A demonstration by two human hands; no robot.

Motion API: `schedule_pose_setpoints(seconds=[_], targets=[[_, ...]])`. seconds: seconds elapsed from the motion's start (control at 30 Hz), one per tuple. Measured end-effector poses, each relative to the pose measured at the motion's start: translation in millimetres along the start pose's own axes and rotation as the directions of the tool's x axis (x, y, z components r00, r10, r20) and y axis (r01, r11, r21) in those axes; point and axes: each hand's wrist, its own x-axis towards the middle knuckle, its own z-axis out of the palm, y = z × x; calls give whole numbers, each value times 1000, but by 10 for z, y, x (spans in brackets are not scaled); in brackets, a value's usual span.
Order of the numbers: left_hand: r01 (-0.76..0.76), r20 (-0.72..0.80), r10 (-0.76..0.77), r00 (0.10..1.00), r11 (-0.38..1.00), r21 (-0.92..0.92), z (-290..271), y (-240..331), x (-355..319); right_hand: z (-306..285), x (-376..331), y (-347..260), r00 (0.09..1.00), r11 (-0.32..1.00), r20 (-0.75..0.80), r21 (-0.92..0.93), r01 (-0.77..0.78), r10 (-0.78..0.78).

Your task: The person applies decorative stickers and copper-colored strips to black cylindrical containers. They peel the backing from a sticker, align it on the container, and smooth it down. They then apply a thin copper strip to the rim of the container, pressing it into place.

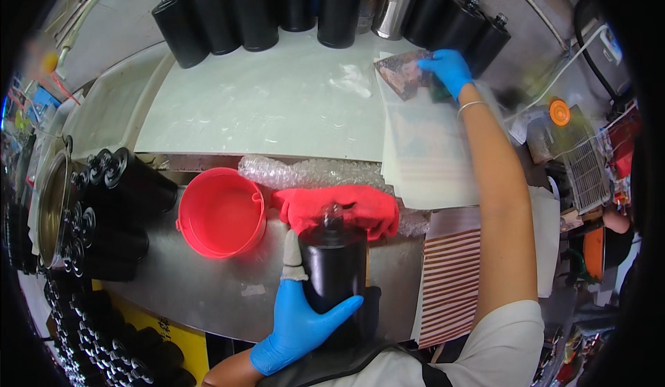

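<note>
Fingers (298, 276) of my left hand (299, 325), in a blue glove with one grey-wrapped fingertip, curl around a black bottle (334, 266) lying on the steel worktop (228, 286) right in front of me, its capped neck pointing away. My right hand (450, 68), also gloved in blue, reaches far across the bench, its fingers pinched on a small mottled sheet (404, 74) at the top of a stack of clear film (426, 151).

Just beyond the bottle's cap lies a crumpled red cloth (346, 207), touching it or nearly so, with a strip of bubble wrap (305, 174) behind that. A red plastic tub (222, 212) sits just left of the cloth. Black bottles lie stacked on their sides at my left (118, 207), and a row of upright black bottles (249, 6) with one silver one (402, 3) lines the far edge of the pale mat (277, 103). A striped brown-and-white sheet (450, 283) lies under my right forearm, which stretches across the film stack and hides part of it. More capped bottles (104, 338) crowd the lower left corner.
</note>
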Motion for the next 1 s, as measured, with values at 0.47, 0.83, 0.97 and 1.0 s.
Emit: schedule_pose_setpoints(seconds=[0.47,0.83,0.97,1.0], targets=[[50,131,-41,990,997,-61,-24,-241,-135,-674,-1303,-1401,785,788,-190,-350,507,-590],[-469,174,454,874,693,548,-180,-54,13,-1002,-3117,-2088,830,882,296,176,438,-472],[-584,380,485,788,391,711,-187,22,22,-902,-3354,-2035,800,870,467,474,134,-377],[-617,454,426,782,428,660,-162,-9,-104,-888,-3421,-1998,803,866,487,495,69,-343]])
